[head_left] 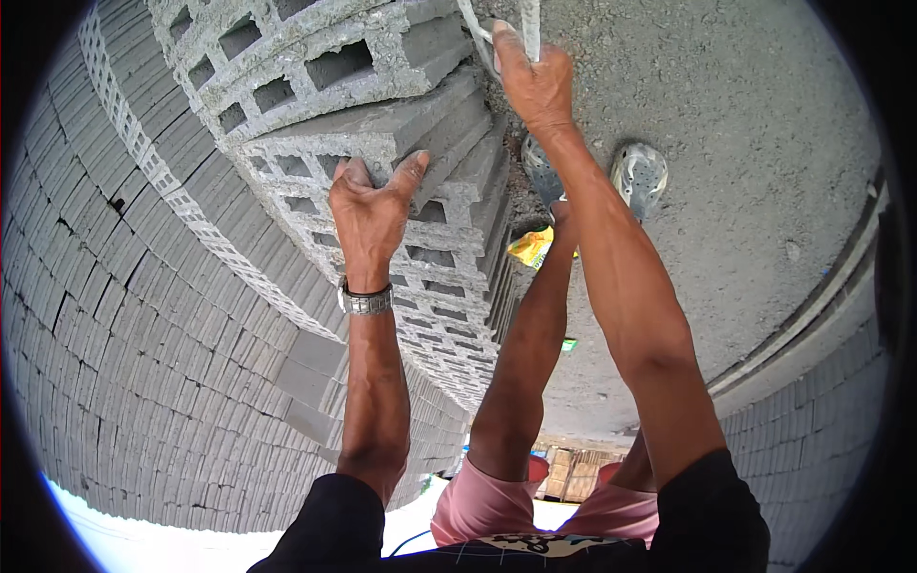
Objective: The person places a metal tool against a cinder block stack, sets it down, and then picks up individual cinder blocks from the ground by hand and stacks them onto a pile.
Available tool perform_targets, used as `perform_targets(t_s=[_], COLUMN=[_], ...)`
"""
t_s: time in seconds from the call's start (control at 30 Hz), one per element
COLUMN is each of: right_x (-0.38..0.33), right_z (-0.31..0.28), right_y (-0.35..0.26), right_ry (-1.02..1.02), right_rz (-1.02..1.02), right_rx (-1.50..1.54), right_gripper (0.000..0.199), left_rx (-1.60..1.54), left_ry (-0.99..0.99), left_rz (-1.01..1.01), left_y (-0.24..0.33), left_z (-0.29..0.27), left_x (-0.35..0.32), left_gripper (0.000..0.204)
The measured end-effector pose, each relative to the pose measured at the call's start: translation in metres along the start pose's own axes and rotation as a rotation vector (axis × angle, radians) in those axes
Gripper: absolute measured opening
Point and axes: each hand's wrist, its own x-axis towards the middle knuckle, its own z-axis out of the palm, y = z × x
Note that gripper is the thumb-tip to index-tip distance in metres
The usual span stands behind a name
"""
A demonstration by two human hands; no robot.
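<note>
My left hand, with a metal watch on the wrist, grips the near edge of a grey hollow concrete block, thumb on one side and fingers on the other. That block lies on top of a stepped stack of the same blocks. Further out, my right hand is closed on a pale metal tool at the picture's top edge, just beside the stack's corner. Most of the tool is cut off by the frame. My feet in grey perforated clogs stand on the ground below the right arm.
A tall wall of stacked grey blocks fills the left side, and more blocks rise at the lower right. Rough concrete ground spreads to the right. A yellow wrapper lies by the stack's foot. A wooden pallet lies behind my legs.
</note>
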Motion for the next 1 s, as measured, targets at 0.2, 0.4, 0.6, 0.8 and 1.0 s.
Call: perform_targets(t_s=[0.2, 0.4, 0.6, 0.8, 1.0], right_x=[-0.05, -0.071, -0.045, -0.032, -0.026], right_z=[-0.025, -0.106, -0.16, -0.166, -0.174], right_y=[0.063, 0.018, -0.036, -0.095, -0.122], right_ry=[0.097, 0.318, 0.437, 0.4, 0.344], right_rz=[0.16, 0.519, 0.574, 0.483, 0.473], right_rx=[-0.142, -0.068, -0.087, -0.01, 0.016], right_gripper=[0.049, 0.047, 0.049, 0.051, 0.05], left_rx=[-0.018, 0.273, 0.343, 0.352, 0.099], left_ry=[0.014, -0.033, 0.111, -0.103, 0.226], left_rz=[0.011, 0.086, 0.16, 0.018, 0.056], left_y=[0.001, 0.015, 0.015, 0.03, 0.073], left_z=[0.008, 0.053, 0.066, 0.039, 0.012], left_x=[0.004, 0.006, 0.008, 0.014, 0.019], left_gripper=[0.064, 0.059, 0.06, 0.061, 0.058])
